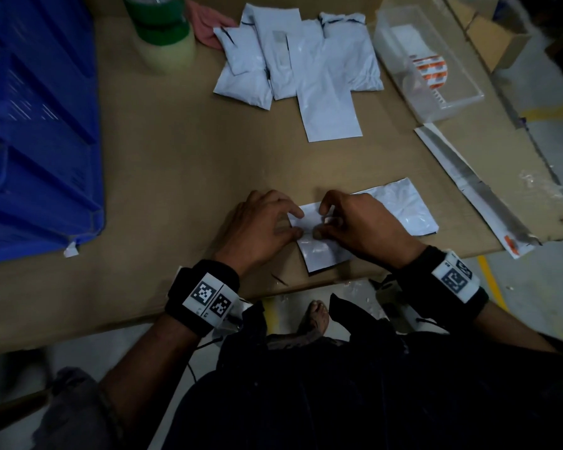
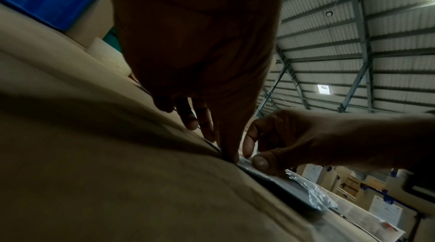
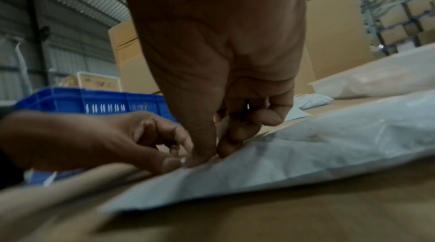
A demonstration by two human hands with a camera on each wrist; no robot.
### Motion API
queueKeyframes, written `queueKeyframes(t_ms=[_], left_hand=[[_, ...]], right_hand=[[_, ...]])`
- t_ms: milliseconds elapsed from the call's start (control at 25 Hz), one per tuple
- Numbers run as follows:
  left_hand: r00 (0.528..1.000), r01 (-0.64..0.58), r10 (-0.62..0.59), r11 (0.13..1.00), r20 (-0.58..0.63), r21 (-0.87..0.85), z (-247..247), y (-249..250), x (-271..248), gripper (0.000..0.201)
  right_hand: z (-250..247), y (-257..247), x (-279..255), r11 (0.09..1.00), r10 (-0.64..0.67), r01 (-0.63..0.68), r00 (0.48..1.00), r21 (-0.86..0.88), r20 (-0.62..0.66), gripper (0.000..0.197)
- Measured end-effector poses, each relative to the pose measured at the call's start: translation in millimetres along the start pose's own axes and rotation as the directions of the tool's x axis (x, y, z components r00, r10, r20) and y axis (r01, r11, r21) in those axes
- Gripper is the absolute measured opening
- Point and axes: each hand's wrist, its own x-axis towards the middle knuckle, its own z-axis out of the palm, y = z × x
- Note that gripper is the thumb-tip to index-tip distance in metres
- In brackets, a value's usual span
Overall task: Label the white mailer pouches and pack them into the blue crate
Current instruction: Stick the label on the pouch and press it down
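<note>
Pouch in hand: a white mailer pouch lies flat at the near edge of the cardboard-covered table, its left end under both hands
Label: a small pale strip seems to sit between the thumbs (too small and dim to be sure)
Left hand: fingers curled, thumb and forefinger tips pressing down on the pouch's left end
Right hand: fingers bent, thumb and forefinger closed in a pinch at the same spot, thumb tip touching the left thumb
Doing it well: likely best to anchor one end of the label, then smooth outward with the thumbs so no crease or bubble forms
Waiting stock: a heap of white pouches rests at the far side of the table, well apart from the hands
Destination: the blue crate stands at the left of the table, its contents out of view
Also there: a clear tray with an orange-printed roll, far right
</note>
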Motion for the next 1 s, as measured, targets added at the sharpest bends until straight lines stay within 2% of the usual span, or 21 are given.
queueKeyframes(t_ms=[120,240,360,480,560,720,880,1000], left_hand=[[1.000,-0.010,0.010,1.000,0.002,0.002,0.2,-0.8,0.7,0.024],[0.999,-0.052,0.052,0.999,-0.009,0.013,0.9,-1.5,0.6,0.020],[0.984,-0.130,0.127,0.991,-0.126,-0.021,-2.3,4.4,0.9,0.010],[0.955,-0.202,0.190,0.979,-0.227,-0.027,-10.6,16.5,4.2,0.009],[0.945,-0.226,0.217,0.974,-0.245,-0.010,-14.5,21.9,6.1,0.007],[0.963,-0.218,0.206,0.974,-0.176,-0.052,-10.4,20.5,5.8,0.015],[0.960,-0.236,0.225,0.971,-0.169,-0.049,-3.4,18.8,5.4,0.023],[0.965,-0.218,0.211,0.976,-0.158,-0.028,-2.0,18.2,4.3,0.021]], right_hand=[[-1.5,5.9,-2.9,0.998,0.027,-0.026,0.999,0.065,-0.018,0.016],[-5.2,7.9,-14.8,0.981,0.063,-0.059,0.998,0.183,-0.016,0.023],[-7.2,6.9,-25.4,0.940,0.106,-0.081,0.993,0.331,-0.058,0.024],[-6.4,8.3,-27.7,0.913,0.119,-0.073,0.989,0.400,-0.091,0.025],[-7.0,8.5,-27.5,0.908,0.115,-0.065,0.989,0.414,-0.097,0.027],[-6.5,5.5,-26.3,0.932,0.070,-0.041,0.995,0.360,-0.070,0.040],[-4.1,6.0,-24.6,0.940,0.038,-0.015,0.997,0.340,-0.060,0.046],[-3.8,7.8,-26.0,0.940,0.033,-0.016,0.998,0.340,-0.046,0.053]])
